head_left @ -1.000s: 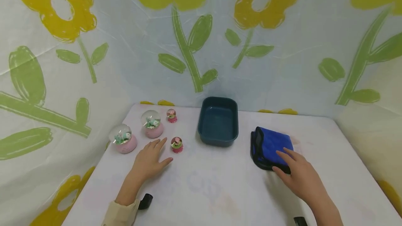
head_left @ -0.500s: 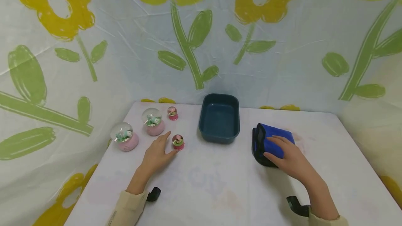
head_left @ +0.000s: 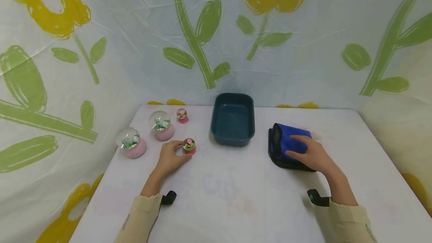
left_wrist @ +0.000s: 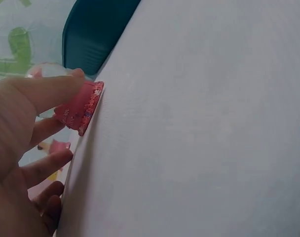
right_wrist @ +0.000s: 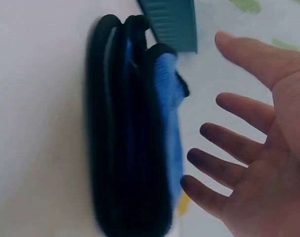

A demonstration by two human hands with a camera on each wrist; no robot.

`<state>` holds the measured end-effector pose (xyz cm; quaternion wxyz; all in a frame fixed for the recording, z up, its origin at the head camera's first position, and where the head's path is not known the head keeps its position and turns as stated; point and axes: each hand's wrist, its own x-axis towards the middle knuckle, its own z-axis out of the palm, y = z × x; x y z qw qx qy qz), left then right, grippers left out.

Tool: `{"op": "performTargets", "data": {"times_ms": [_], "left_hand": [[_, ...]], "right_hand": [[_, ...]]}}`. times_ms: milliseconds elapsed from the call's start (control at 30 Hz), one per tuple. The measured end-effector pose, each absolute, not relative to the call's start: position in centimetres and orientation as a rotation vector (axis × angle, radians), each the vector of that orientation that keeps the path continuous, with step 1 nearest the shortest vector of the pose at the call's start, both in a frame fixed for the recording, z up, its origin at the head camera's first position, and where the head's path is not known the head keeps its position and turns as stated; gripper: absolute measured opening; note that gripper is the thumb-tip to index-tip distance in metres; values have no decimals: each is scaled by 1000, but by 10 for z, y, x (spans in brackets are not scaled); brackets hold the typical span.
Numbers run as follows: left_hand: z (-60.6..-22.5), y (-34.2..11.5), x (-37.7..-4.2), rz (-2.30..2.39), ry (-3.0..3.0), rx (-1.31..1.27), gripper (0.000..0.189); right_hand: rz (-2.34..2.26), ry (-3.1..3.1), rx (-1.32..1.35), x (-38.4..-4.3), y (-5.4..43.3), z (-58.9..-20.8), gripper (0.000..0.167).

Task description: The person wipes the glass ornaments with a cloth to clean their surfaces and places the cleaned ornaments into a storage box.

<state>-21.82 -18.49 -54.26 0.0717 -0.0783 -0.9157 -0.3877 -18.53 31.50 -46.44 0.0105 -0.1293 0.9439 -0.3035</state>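
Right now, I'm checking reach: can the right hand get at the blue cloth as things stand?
Very likely yes: the right hand is over the folded blue cloth, fingers apart and holding nothing, with nothing visible blocking the way.
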Motion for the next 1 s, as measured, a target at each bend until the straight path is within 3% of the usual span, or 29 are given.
{"op": "performTargets", "data": {"times_ms": [233,567,733,1000], "left_hand": [[-550,-175,-225,-1080,-2822,-136,58],[-546,-169,-222,-1272,-2687,-88,42],[-540,-166,-221,-1474,-2612,-63,42],[-534,-156,-223,-1702,-2412,-164,38]], "right_hand": [[-921,2868,-382,-186,316,-483,84],[-517,2970,-419,-188,293,-495,99],[-507,2990,-483,-192,292,-493,91],[-611,3012,-577,-202,297,-496,62]]}}
